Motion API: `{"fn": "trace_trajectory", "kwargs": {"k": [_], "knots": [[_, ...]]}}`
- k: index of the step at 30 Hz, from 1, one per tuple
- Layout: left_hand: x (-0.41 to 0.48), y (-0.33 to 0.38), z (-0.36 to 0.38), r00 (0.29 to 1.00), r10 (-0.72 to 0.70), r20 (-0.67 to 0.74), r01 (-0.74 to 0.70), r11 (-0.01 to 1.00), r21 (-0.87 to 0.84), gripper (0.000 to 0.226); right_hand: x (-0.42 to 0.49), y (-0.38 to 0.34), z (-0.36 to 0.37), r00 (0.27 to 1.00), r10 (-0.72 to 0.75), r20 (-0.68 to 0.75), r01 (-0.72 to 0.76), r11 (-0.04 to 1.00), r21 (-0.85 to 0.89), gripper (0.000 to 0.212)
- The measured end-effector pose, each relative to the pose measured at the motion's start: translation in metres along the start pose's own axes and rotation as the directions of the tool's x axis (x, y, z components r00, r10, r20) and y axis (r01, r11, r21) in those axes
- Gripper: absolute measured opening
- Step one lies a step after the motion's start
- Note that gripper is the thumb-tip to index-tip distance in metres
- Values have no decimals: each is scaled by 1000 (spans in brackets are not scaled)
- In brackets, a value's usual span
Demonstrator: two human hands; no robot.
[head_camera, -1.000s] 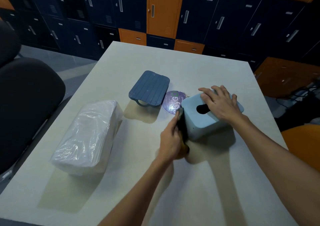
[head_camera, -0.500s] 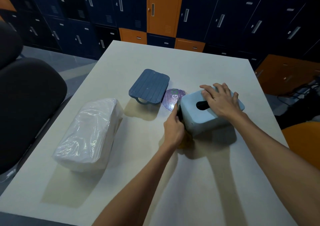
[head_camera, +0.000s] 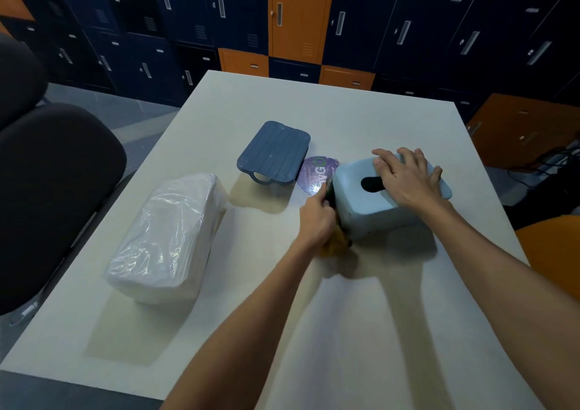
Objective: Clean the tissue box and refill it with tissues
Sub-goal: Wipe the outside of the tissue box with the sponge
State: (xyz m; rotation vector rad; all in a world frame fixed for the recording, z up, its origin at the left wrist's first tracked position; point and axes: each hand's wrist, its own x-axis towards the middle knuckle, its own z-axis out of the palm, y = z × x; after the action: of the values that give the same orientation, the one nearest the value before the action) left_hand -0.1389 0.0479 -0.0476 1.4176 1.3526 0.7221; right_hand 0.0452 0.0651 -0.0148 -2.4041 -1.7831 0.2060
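Wiping the side of the blue tissue box (head_camera: 376,212) on the desk (head_camera: 345,331).

The left hand (head_camera: 315,220) curls tight round a yellow and green sponge (head_camera: 334,244) and rubs the box's left side. The right hand (head_camera: 405,177) lies flat and open on top. It is best to press down hard there so the box does not slide. I count one box, one sponge, one tissue pack (head_camera: 166,237), one dark blue lid (head_camera: 273,154) and one purple disc (head_camera: 317,172).

Pale blue tissue box (head_camera: 370,212), ribbed slate-blue lid (head_camera: 273,154), purple disc (head_camera: 315,174), yellow-green sponge (head_camera: 335,241).
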Motion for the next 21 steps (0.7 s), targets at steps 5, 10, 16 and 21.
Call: {"fn": "trace_trajectory", "kwargs": {"k": [5, 10, 16, 21], "knots": [[-22, -3, 12, 997, 52, -51, -54, 998, -24, 57, 1, 1, 3, 1000, -6, -17, 5, 1000, -5, 43], [-56, -18, 21, 997, 74, -29, -74, 997, 19, 54, 0, 1, 2, 1000, 5, -10, -5, 1000, 10, 44], [-32, -6, 6, 999, 52, 14, -53, 997, 57, 49, 2, 1, 3, 1000, 12, -11, -12, 1000, 8, 44], [-15, 4, 0, 999, -9, 31, 7, 998, 65, 45, 2, 2, 3, 1000, 25, -12, -25, 1000, 14, 44]]}}
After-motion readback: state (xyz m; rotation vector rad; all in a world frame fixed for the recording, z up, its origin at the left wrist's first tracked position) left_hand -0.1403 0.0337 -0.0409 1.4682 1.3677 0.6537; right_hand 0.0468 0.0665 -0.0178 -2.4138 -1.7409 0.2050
